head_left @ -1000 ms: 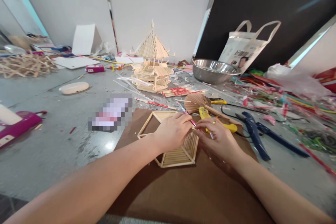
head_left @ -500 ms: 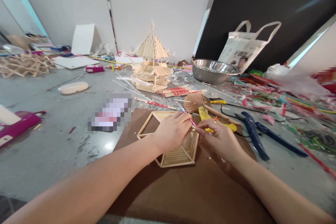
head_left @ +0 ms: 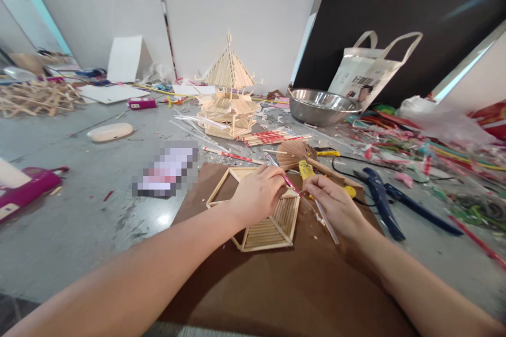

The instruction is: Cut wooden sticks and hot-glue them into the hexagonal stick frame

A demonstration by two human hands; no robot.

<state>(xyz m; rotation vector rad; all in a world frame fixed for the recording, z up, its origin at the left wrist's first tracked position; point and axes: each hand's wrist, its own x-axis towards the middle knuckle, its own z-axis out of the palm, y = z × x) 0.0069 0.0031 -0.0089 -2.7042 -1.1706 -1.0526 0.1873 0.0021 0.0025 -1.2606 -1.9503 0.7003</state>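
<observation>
My left hand [head_left: 259, 189] rests over the hexagonal stick frame [head_left: 269, 242], fingers curled together; what its fingertips grip is hidden. Thin wooden sticks fill the frame's lower right panels, while the left ones are open. Right beside the left fingertips runs a slim pink pen-like tool [head_left: 291, 184]. My right hand [head_left: 332, 200] pinches a short thin stick [head_left: 302, 191] close to the frame's upper right corner. Behind that hand lies a yellow glue gun [head_left: 305, 169], partly covered. A clear glue stick [head_left: 328, 225] lies on the brown mat [head_left: 276, 289] beside the right hand.
A stick pagoda [head_left: 229, 97] stands at the back, with red-labelled sticks [head_left: 269, 138] before it. Blue-handled pliers [head_left: 381, 202] lie right, below a metal bowl [head_left: 322, 108]. A phone [head_left: 166, 171] and a purple glue gun [head_left: 31, 189] are on the left.
My right hand has drawn slightly back and right from the left fingertips, showing the thin stick in its pinch and more of the clear glue stick. My left hand has barely shifted.
</observation>
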